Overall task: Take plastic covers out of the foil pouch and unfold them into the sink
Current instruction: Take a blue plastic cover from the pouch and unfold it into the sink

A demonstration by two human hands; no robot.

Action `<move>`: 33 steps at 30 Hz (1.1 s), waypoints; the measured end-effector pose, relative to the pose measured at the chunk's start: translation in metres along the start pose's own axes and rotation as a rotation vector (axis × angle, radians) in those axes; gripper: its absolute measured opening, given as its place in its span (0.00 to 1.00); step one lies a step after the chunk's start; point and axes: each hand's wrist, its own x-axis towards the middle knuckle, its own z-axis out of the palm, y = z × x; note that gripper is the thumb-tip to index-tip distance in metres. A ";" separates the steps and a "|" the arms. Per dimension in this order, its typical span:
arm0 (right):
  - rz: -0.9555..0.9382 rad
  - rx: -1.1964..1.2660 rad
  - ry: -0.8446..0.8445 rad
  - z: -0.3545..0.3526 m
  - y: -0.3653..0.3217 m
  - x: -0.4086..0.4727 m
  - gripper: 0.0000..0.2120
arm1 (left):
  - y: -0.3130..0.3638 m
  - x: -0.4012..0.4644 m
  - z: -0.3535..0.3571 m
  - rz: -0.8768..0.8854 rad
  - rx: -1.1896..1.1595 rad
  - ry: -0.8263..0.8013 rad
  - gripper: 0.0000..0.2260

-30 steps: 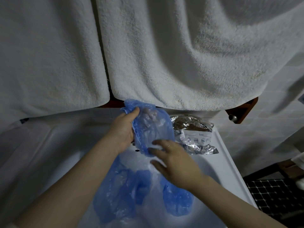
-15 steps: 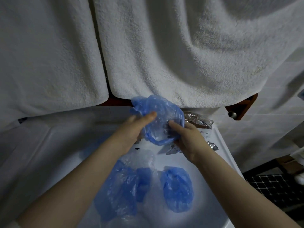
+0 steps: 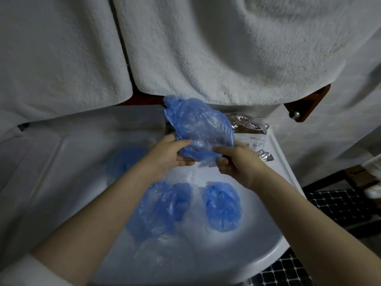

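Observation:
A crumpled blue plastic cover (image 3: 200, 129) is held above the white sink (image 3: 276, 240). My left hand (image 3: 171, 155) pinches its lower left edge and my right hand (image 3: 235, 162) pinches its lower right edge. Down in the basin lie other blue covers: a wide one (image 3: 160, 209) at the left and a smaller oval one (image 3: 222, 205) at the right. The silver foil pouch (image 3: 251, 129) with a white label lies on the sink's back right rim, partly hidden behind the held cover and my right hand.
Two white towels (image 3: 206, 48) hang from a dark wooden rail just above the sink's back edge. A wooden bracket with a metal knob (image 3: 296, 114) sticks out at the right. Dark mosaic floor tiles (image 3: 338, 207) show to the right of the sink.
My right hand came up from over the basin and took hold of the held cover. Both hands now grip its lower edge, and the cover has spread wider between them.

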 end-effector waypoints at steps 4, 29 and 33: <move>0.076 0.295 -0.082 -0.005 0.004 -0.001 0.11 | -0.003 -0.003 -0.003 -0.012 -0.199 -0.071 0.08; -0.043 -0.044 0.041 -0.007 0.001 0.023 0.10 | 0.007 -0.001 -0.016 0.079 0.107 0.028 0.01; -0.154 -0.090 -0.011 -0.008 -0.004 0.023 0.09 | 0.002 0.002 -0.015 0.058 0.110 -0.002 0.02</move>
